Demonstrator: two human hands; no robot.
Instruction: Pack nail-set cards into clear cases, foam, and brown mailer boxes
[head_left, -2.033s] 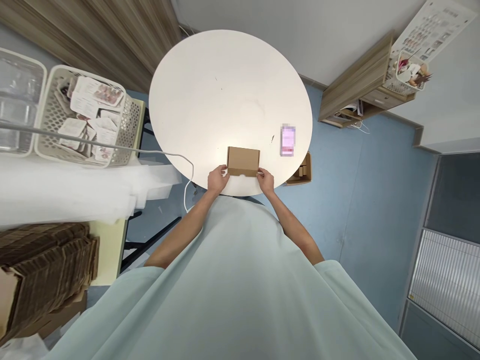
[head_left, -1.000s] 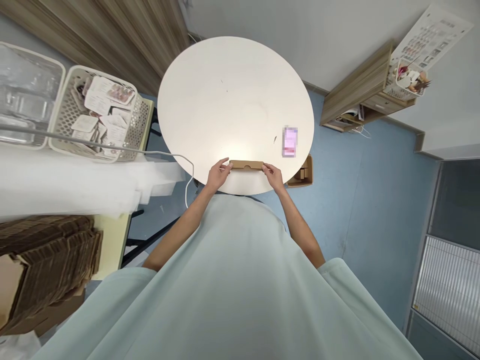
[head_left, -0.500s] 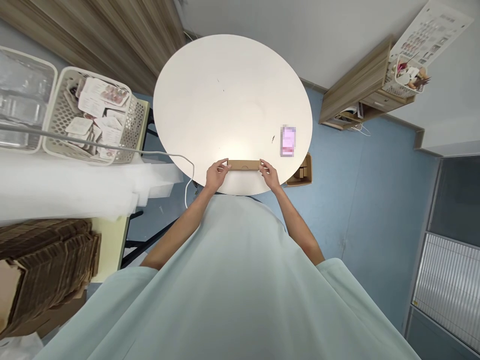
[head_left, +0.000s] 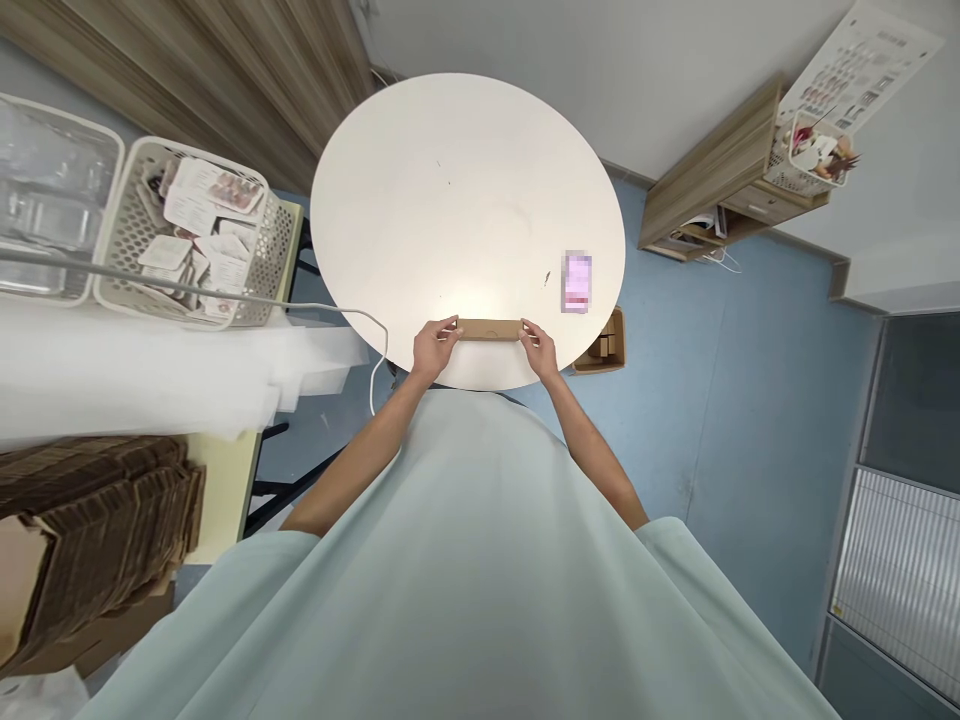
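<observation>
A small, narrow brown cardboard box (head_left: 490, 330) is held lengthwise between my two hands, near the front edge of the round white table (head_left: 450, 220). My left hand (head_left: 433, 347) grips its left end, with fingers and thumb closed on the corner. At the opposite end, my right hand (head_left: 539, 350) pinches the box the same way. The side towards me shows a small curved notch line. Whether the box touches the tabletop I cannot tell.
A pixelated pink, phone-shaped item (head_left: 577, 282) lies on the table's right. Below that edge stands a carton of small boxes (head_left: 616, 345). At left are a basket of cards (head_left: 120, 250), white sheets (head_left: 150, 380), stacked flat cardboard (head_left: 120, 510) and a white cable (head_left: 375, 325).
Both hands keep their hold on the box's ends. The box looks tilted very slightly, and the whole view has shifted a little.
</observation>
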